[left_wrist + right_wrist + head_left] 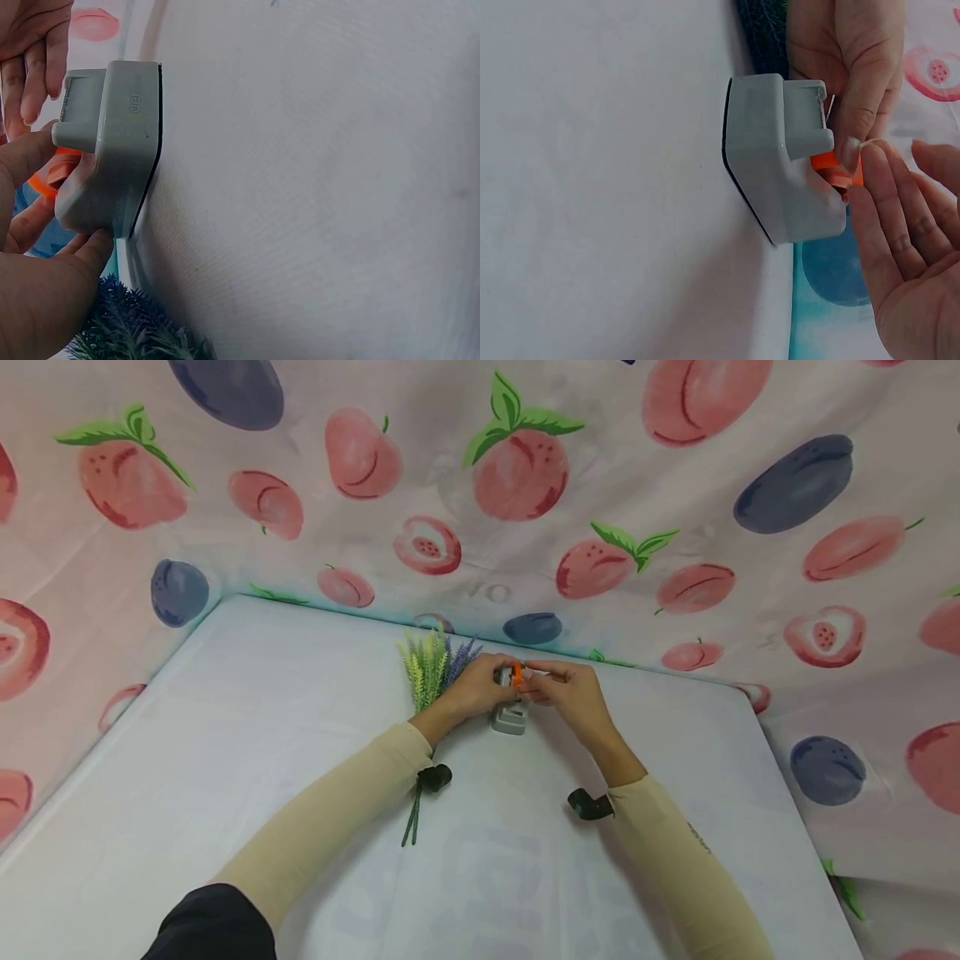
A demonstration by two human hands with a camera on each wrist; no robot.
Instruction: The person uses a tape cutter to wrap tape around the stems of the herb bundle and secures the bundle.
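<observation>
On white table (pixel 262 693), base down: grey tape dispenser (pixel 510 720). Orange roll (pixel 517 675) at its hollow, pinched between thumb and fingers of left hand (pixel 480 683). Right hand (pixel 566 689) opposite, fingers straight, tips just beside roll and left thumb. Yellow-green and purple flower stems (pixel 425 672) passing under left wrist.

From my remote seat I counted one left hand (pixel 477 683) and one right hand (pixel 572 695) mid-frame, plus one tape dispenser (pixel 510 718) and one orange core (pixel 517 675). Left of centre lay one yellow-green flower cluster (pixel 424 668) and one purple flower cluster (pixel 459 660), spikes too small to count. Lower down were two sleeves (pixel 337 810), two black wrist devices (pixel 590 805), one table (pixel 495 877).
</observation>
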